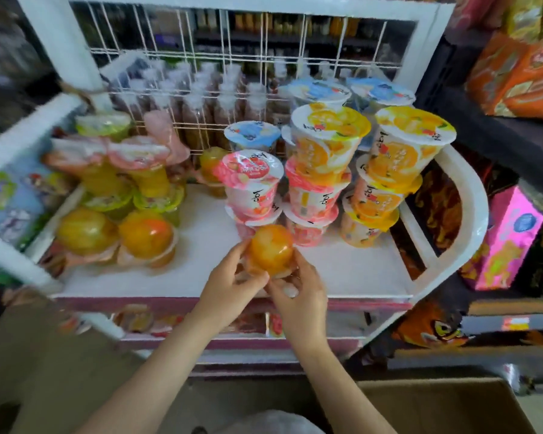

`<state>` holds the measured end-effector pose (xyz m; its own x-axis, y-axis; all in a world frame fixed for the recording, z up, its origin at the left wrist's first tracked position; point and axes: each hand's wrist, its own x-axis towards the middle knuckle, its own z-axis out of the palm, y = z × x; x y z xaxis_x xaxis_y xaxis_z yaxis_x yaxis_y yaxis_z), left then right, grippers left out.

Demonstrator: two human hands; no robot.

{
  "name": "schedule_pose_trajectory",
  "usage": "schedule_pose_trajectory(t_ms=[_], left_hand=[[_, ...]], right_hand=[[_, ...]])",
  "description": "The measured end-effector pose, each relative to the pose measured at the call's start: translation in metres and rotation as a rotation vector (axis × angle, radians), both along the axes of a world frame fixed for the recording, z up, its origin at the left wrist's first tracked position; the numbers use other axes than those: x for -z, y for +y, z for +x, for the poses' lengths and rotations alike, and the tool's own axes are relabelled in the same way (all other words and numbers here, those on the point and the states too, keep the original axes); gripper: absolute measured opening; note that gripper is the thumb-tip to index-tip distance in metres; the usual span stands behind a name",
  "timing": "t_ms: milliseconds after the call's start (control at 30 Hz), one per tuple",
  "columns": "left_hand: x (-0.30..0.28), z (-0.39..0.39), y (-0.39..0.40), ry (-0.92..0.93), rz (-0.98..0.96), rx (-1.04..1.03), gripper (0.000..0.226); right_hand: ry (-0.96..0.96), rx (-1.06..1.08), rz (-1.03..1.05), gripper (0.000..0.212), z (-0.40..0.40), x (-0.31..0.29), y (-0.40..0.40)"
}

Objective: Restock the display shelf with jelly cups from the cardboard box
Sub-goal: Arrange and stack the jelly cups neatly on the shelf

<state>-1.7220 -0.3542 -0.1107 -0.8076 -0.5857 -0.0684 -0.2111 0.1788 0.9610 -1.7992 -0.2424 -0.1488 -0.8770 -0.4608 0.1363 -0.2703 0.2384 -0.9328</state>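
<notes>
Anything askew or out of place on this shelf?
Yes: the right-most cup stack leans, its orange-lidded cups tilted toward the shelf's side rail. No spill or damage visible, though the picture is blurred.

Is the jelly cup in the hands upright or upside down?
Upside down: the jelly cup shows its rounded orange bottom on top, its rim below, between both hands.

The white shelf had a wire grid back. On its right stood stacks of cups: a pink stack, a second stack topped by an orange cup, and an orange stack at the right rail. Blue-lidded cups stood behind them. On the left lay two dome cups side by side, with more jelly cups piled behind. Bagged goods leaned against the grid.
</notes>
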Motion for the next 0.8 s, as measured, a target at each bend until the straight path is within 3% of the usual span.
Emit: schedule_pose_trajectory(t_ms=[200, 400, 467, 533, 633, 700, 800], left_hand=[[0.0, 0.045, -0.042, 0.029, 0.064, -0.148, 0.048], [-0.004, 0.065, -0.071, 0.038, 0.062, -0.091, 0.055], [-0.009, 0.074, -0.072, -0.059, -0.088, -0.003, 0.052], [-0.014, 0.088, -0.074, -0.125, -0.426, -0.055, 0.039], [-0.022, 0.101, -0.089, 0.086, -0.908, -0.316, 0.023], [-0.016, 0.097, -0.111, 0.097, -1.069, -0.384, 0.034], [0.007, 0.088, -0.135, -0.069, -1.108, -0.311, 0.066]], right_hand=[[-0.008, -0.119, 0.048, 0.063, 0.036, 0.004, -0.057], [-0.014, -0.135, 0.024, 0.064, 0.046, -0.005, -0.091], [-0.041, -0.125, -0.003, 0.064, 0.047, -0.007, -0.098], [-0.045, -0.09, -0.028, 0.066, 0.047, -0.008, -0.105], [-0.077, -0.041, -0.053, 0.07, 0.048, -0.01, -0.119], [-0.087, -0.016, -0.062, 0.069, 0.046, -0.012, -0.128], [-0.101, 0.005, -0.073, 0.064, 0.042, -0.013, -0.142]])
